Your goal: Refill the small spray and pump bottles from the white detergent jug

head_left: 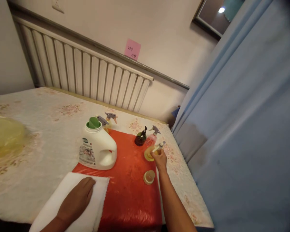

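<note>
My right hand [160, 160] is closed at the top of a small spray bottle with yellow liquid [148, 154], fingers by its pale nozzle with a grey tip [159, 146]. Just behind it stand a pink spray bottle [151, 140] and a dark green pump bottle [140, 138]. A round cap or measuring cup [149, 177] lies nearer me on the red plastic sheet [132, 196]. My left hand [78, 196] rests on a folded white towel [100, 193], fingers curled in; their inner side is hidden. Beyond it is a big white detergent jug [96, 149] with a green cup [93, 122] in its mouth.
Two more spray bottles [110, 117] stand partly hidden behind the jug. A translucent yellow bag or basin [6, 135] is at the far left of the flowered tablecloth [50, 129]. A radiator [87, 71] lines the wall, and a blue curtain [236, 112] hangs on the right.
</note>
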`<action>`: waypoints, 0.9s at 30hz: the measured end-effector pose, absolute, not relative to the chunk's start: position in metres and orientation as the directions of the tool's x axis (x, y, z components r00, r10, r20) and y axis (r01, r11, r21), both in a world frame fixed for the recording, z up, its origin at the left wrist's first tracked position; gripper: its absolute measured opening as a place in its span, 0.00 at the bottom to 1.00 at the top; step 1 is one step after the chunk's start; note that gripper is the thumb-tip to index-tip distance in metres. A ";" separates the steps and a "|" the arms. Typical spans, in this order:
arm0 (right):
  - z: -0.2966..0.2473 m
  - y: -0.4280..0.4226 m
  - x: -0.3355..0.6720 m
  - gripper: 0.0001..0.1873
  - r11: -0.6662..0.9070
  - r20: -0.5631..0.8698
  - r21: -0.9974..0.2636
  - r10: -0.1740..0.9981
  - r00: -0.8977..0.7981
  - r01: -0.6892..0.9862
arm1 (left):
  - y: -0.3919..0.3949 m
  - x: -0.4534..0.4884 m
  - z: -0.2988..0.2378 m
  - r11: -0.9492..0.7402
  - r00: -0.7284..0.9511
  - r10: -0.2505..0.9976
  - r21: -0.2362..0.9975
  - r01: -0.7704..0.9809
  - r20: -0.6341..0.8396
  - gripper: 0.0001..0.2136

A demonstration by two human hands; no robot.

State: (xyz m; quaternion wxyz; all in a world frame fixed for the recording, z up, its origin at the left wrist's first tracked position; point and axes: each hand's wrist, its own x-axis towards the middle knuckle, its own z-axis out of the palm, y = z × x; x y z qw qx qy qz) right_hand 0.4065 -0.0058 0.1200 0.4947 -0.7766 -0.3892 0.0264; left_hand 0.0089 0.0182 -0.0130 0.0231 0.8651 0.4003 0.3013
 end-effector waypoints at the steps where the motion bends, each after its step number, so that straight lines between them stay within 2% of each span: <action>1: 0.118 0.002 0.413 0.17 -0.222 0.350 -0.781 0.619 0.703 0.584 | 0.018 0.009 -0.014 -0.678 0.501 0.706 0.274 0.682 0.500 0.11; 9: 0.095 0.046 0.441 0.15 -0.294 0.347 -0.742 0.599 0.722 0.602 | 0.018 0.006 -0.021 -0.647 0.484 0.735 0.276 0.711 0.475 0.12; 16: 0.067 0.060 0.456 0.17 -0.365 0.288 -0.732 0.599 0.747 0.575 | 0.019 0.004 -0.028 -0.663 0.476 0.707 0.258 0.702 0.523 0.11; 22: 0.056 0.061 0.462 0.18 -0.365 0.276 -0.724 0.623 0.732 0.585 | 0.022 0.001 -0.039 -0.679 0.498 0.684 0.214 0.703 0.534 0.11; 27: 0.055 0.058 0.459 0.24 -0.334 0.251 -0.760 0.640 0.726 0.557 | 0.018 0.002 -0.034 -0.672 0.487 0.689 0.223 0.706 0.537 0.10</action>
